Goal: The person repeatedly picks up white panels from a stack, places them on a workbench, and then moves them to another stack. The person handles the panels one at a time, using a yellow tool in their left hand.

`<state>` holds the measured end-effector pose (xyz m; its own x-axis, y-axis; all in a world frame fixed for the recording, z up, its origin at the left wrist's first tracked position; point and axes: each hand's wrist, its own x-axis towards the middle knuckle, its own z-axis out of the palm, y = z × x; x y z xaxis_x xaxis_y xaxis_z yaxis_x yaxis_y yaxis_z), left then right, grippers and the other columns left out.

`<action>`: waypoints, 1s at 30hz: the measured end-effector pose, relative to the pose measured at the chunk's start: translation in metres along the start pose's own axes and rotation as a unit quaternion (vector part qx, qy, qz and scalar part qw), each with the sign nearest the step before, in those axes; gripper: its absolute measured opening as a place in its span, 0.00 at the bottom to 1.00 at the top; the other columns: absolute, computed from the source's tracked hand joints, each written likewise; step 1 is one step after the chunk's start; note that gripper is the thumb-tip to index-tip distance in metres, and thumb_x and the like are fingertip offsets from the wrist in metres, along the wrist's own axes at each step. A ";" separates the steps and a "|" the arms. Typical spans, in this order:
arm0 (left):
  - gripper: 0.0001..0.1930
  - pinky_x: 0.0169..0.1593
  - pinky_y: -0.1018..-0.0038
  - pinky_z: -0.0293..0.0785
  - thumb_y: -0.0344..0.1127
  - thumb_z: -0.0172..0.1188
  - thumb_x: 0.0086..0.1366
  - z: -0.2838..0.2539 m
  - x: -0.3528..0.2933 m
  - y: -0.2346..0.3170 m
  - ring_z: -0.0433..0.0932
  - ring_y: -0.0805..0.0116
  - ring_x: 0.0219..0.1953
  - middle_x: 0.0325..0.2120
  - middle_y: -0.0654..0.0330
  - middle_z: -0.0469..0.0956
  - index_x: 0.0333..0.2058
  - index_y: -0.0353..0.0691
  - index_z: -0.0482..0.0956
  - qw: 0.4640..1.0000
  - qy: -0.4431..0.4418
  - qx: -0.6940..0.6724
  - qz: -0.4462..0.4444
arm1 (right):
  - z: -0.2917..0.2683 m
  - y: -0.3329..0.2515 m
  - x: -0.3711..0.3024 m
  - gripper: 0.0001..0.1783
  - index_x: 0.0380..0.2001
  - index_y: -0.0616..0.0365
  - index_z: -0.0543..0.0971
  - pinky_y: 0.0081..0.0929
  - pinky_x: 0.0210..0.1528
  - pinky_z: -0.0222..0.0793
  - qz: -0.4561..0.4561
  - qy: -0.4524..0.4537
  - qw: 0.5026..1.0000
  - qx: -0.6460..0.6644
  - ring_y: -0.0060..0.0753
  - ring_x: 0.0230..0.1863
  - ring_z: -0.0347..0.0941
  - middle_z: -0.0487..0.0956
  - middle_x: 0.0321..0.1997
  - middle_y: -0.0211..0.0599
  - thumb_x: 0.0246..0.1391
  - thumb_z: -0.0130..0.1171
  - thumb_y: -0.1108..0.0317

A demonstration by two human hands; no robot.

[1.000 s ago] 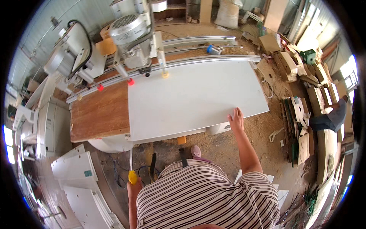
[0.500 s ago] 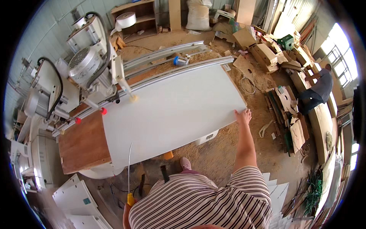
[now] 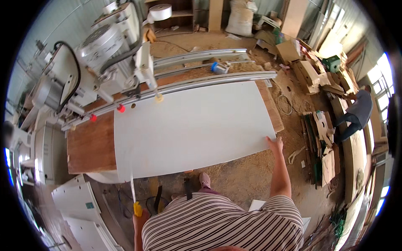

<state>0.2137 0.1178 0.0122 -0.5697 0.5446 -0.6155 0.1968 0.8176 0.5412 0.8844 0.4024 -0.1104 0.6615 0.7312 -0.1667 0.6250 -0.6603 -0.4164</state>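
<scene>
A large white panel [image 3: 192, 125] lies on the brown wooden bed of a machine. My right hand [image 3: 275, 144] grips its near right corner, thumb on top and the fingers at the edge. At the lower left, my left hand [image 3: 141, 217] is closed round the yellow handle of an air blow gun [image 3: 137, 208]. Its long thin metal nozzle points up and away, blurred near the panel's near left corner. A small dark round hole [image 3: 133, 106] shows in the panel's far left part.
The drilling machine [image 3: 100, 46] with red-tipped rods [image 3: 121, 108] stands at the far left, a metal rail [image 3: 217, 77] along the panel's far side. White panels [image 3: 75, 198] lean at lower left. Cardboard and wood scraps [image 3: 322, 142] lie right, where another person [image 3: 358, 111] bends over.
The white panel has shifted toward me along with my right hand, baring the far-left hole and more brown board at its right end. My left hand has lowered the blow gun's nozzle.
</scene>
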 end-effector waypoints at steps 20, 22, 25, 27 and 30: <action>0.12 0.33 0.70 0.71 0.40 0.58 0.60 -0.032 0.015 -0.069 0.77 0.65 0.26 0.24 0.52 0.77 0.33 0.36 0.75 0.988 -0.093 0.067 0.108 | 0.133 -0.202 -0.304 0.17 0.29 0.66 0.61 0.27 0.25 0.81 -0.073 -0.281 0.873 0.391 0.27 0.28 0.73 0.69 0.29 0.38 0.49 0.62 0.74; 0.11 0.34 0.71 0.71 0.40 0.58 0.60 -0.030 0.027 -0.105 0.77 0.64 0.27 0.24 0.51 0.77 0.34 0.36 0.74 0.989 -0.092 0.033 0.107 | 0.138 -0.220 -0.330 0.18 0.30 0.65 0.61 0.26 0.26 0.81 -0.081 -0.305 0.874 0.369 0.26 0.29 0.73 0.69 0.31 0.39 0.50 0.62 0.73; 0.11 0.34 0.71 0.71 0.39 0.58 0.60 -0.039 0.029 -0.122 0.77 0.65 0.27 0.24 0.52 0.76 0.34 0.36 0.74 0.988 -0.096 -0.006 0.118 | 0.162 -0.235 -0.357 0.18 0.29 0.66 0.61 0.27 0.24 0.81 -0.086 -0.288 0.869 0.393 0.28 0.28 0.74 0.69 0.30 0.39 0.48 0.63 0.73; 0.11 0.34 0.71 0.71 0.39 0.58 0.60 -0.049 0.029 -0.124 0.76 0.67 0.27 0.24 0.53 0.76 0.34 0.37 0.74 0.987 -0.092 -0.005 0.129 | 0.174 -0.241 -0.369 0.19 0.32 0.65 0.60 0.28 0.25 0.81 -0.076 -0.295 0.865 0.398 0.29 0.27 0.74 0.67 0.31 0.38 0.48 0.62 0.72; 0.11 0.35 0.72 0.72 0.39 0.58 0.60 -0.061 0.034 -0.135 0.76 0.69 0.28 0.24 0.55 0.77 0.34 0.37 0.75 0.986 -0.086 0.002 0.140 | 0.176 -0.259 -0.392 0.19 0.30 0.64 0.59 0.27 0.25 0.82 -0.068 -0.303 0.864 0.397 0.28 0.28 0.73 0.67 0.33 0.40 0.49 0.62 0.74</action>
<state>0.1195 0.0147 -0.0470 -0.3489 0.7721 -0.5312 0.3309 0.6318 0.7009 0.3902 0.3176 -0.0949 0.1163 0.9068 -0.4053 0.0403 -0.4120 -0.9103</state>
